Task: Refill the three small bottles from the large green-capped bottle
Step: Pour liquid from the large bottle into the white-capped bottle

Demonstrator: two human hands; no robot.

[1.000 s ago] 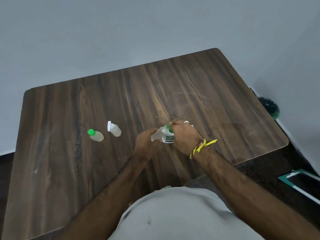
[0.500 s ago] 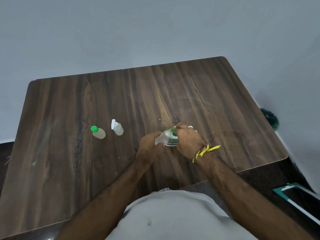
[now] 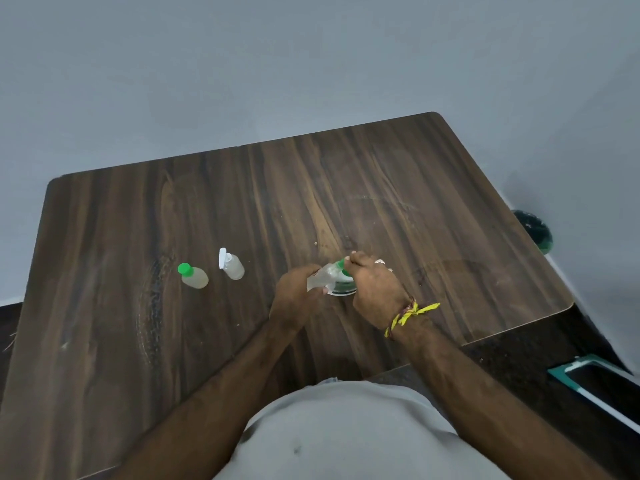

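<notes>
My left hand (image 3: 298,296) grips a small clear bottle (image 3: 322,278), tilted over the wooden table (image 3: 433,209). My right hand (image 3: 375,289) pinches that bottle's green cap (image 3: 341,265) with its fingertips. Just behind the bottle and under my right hand a round white and green object (image 3: 343,289) shows; most of it is hidden, so I cannot tell what it is. To the left stand two more small bottles with pale liquid: one with a green cap (image 3: 193,276) and one with a white flip cap open (image 3: 231,265).
A dark green round object (image 3: 533,230) lies on the floor past the table's right edge. A teal-framed tray (image 3: 602,386) sits on the floor at lower right. A grey wall runs behind the table.
My view has tilted, so the table sits lower in the frame. Both hands have stayed together on the small bottle and its cap. The two bottles on the left have not moved.
</notes>
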